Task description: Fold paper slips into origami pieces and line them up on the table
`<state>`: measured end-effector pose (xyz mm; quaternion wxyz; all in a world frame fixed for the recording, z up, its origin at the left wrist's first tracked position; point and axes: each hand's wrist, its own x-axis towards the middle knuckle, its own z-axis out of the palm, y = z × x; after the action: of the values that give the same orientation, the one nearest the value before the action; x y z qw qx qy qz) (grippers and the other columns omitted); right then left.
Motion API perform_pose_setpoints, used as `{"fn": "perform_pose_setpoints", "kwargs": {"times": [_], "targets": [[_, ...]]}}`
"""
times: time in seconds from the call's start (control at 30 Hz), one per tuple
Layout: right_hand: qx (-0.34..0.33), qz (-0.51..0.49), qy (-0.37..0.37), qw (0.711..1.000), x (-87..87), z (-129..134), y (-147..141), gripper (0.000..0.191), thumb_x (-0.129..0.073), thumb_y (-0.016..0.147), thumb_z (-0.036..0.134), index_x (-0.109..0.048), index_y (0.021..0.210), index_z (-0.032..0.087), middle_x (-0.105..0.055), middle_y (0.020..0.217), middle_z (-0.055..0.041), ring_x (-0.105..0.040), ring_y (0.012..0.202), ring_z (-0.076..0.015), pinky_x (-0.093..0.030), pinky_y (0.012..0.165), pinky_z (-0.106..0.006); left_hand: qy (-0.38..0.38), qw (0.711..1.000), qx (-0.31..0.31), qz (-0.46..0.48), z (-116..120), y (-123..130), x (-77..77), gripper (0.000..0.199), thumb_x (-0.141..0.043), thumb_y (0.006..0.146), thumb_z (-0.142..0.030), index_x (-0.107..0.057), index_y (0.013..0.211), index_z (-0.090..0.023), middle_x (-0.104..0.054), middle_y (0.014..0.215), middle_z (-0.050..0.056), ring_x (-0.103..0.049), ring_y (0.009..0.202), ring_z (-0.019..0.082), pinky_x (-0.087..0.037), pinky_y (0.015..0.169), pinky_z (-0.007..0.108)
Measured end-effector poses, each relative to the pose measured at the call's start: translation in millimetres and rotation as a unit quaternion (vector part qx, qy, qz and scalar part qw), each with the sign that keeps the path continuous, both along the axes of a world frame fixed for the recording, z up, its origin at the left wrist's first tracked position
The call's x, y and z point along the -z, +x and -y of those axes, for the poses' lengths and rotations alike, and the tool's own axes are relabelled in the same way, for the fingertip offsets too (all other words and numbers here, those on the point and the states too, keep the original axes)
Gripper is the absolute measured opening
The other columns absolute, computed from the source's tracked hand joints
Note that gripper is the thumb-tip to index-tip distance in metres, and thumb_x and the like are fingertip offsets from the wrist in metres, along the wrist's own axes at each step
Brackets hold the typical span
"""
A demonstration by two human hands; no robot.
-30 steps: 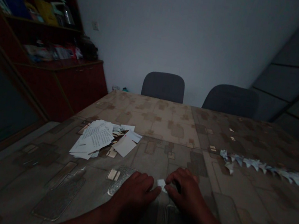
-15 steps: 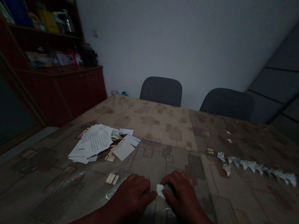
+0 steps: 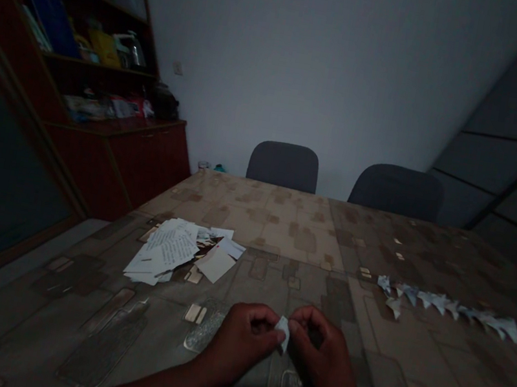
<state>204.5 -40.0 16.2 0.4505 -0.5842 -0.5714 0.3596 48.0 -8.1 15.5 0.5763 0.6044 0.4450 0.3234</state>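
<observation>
"What pattern runs over the rectangular worktop (image 3: 255,213)?"

"Overlapping rounded rectangles and thin lines, brown on beige and grey-brown, dotted with small cream blocks."

"And the loose flat paper sheets (image 3: 171,251)?"

"White, several printed with rows of dark characters. The plain rectangular paper card (image 3: 216,265) is cream, with a tiny red spot by its top."

"The pointed folded-paper shapes (image 3: 435,302)?"

"Whitish, with blue-grey patches. The small folded paper slip (image 3: 283,335) is pale too, slightly bluish."

"Behind them?"

"Dark grey rounded chair backs (image 3: 284,166), a plain blue-grey wall (image 3: 337,68), and an angular wooden cabinet (image 3: 150,163) in deep red."
</observation>
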Motion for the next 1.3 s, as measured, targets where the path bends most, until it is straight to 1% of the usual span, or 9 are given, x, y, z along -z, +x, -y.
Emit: {"fn": "perform_pose_setpoints", "kwargs": {"times": [0.13,0.27,0.47,0.53,0.7,0.9,0.97,1.13,1.3], "targets": [[-0.005,0.059,0.04,0.997,-2.2,2,2,0.016,-0.052,0.084,0.035,-0.056,0.077,0.02,-0.056,0.072,-0.0006,-0.054,0.069,-0.0183,-0.041,0.063,-0.029,0.039,0.999,-0.013,-0.014,0,3,0.8,0.014,-0.063,0.073,-0.023,-0.067,0.069,-0.011,-0.052,0.06,-0.002,-0.045,0.058,0.012,-0.032,0.056,0.022],[-0.034,0.117,0.07,0.99,-3.3,1,4,0.017,-0.055,0.081,0.032,-0.058,0.07,0.02,-0.057,0.068,-0.0016,-0.054,0.068,-0.0193,-0.039,0.064,-0.03,0.086,0.996,-0.012,-0.025,0,-1,0.6,0.012,-0.063,0.075,-0.022,-0.068,0.07,-0.012,-0.056,0.066,0.0,-0.048,0.064,0.013,-0.034,0.059,0.023],[-0.004,-0.027,-0.003,1.0,6.1,4,1,0.027,-0.053,0.084,0.044,-0.053,0.071,0.021,-0.053,0.065,0.0007,-0.051,0.062,-0.0168,-0.038,0.056,-0.026,-0.03,0.997,-0.023,0.068,-2,-2,4.2,0.019,-0.065,0.073,-0.031,-0.062,0.072,-0.013,-0.055,0.062,-0.001,-0.047,0.06,0.013,-0.034,0.056,0.022],[-0.018,-0.029,-0.004,0.999,6.9,6,-1,0.027,-0.054,0.084,0.045,-0.054,0.072,0.021,-0.053,0.065,0.0012,-0.05,0.063,-0.0163,-0.038,0.057,-0.026,-0.018,0.997,-0.02,0.076,-1,-3,3.2,0.02,-0.064,0.074,-0.032,-0.061,0.07,-0.013,-0.053,0.061,-0.002,-0.045,0.058,0.012,-0.032,0.054,0.022],[-0.027,0.042,0.01,0.999,4.9,7,-1,0.025,-0.056,0.084,0.041,-0.056,0.071,0.02,-0.054,0.066,0.0005,-0.05,0.064,-0.0164,-0.038,0.058,-0.026,0.046,0.998,-0.012,0.044,4,-7,-4.5,0.02,-0.059,0.079,-0.03,-0.063,0.07,-0.012,-0.051,0.061,-0.002,-0.043,0.06,0.012,-0.032,0.056,0.022],[-0.03,-0.012,-0.009,0.999,11.3,7,0,0.028,-0.049,0.089,0.046,-0.054,0.077,0.021,-0.054,0.07,0.0009,-0.051,0.067,-0.0167,-0.04,0.059,-0.026,0.036,0.999,-0.004,0.023,8,-4,-2.6,0.012,-0.061,0.075,-0.023,-0.065,0.072,-0.012,-0.053,0.062,-0.002,-0.046,0.061,0.012,-0.035,0.058,0.021],[-0.037,0.007,0.002,0.999,9.8,7,0,0.026,-0.049,0.089,0.044,-0.054,0.077,0.021,-0.053,0.07,0.0011,-0.051,0.068,-0.0169,-0.04,0.06,-0.027,0.037,0.999,-0.003,0.009,9,-4,-1.7,0.014,-0.061,0.076,-0.024,-0.066,0.07,-0.012,-0.054,0.061,-0.002,-0.047,0.06,0.012,-0.034,0.057,0.021],[-0.062,0.13,0.06,0.988,1.7,7,2,0.016,-0.052,0.085,0.031,-0.057,0.073,0.02,-0.055,0.072,-0.0007,-0.053,0.072,-0.0191,-0.038,0.065,-0.03,0.073,0.996,0.023,-0.045,7,-8,0.1,0.016,-0.06,0.077,-0.023,-0.066,0.066,-0.013,-0.054,0.059,-0.002,-0.047,0.059,0.012,-0.031,0.056,0.021],[-0.06,0.177,0.065,0.98,6.3,6,-1,0.016,-0.048,0.084,0.027,-0.053,0.07,0.02,-0.055,0.07,-0.0016,-0.052,0.07,-0.0194,-0.037,0.064,-0.03,0.137,0.986,0.063,-0.07,6,-11,7.2,0.018,-0.057,0.078,-0.022,-0.066,0.065,-0.014,-0.056,0.061,-0.002,-0.048,0.06,0.012,-0.031,0.058,0.023]]}}
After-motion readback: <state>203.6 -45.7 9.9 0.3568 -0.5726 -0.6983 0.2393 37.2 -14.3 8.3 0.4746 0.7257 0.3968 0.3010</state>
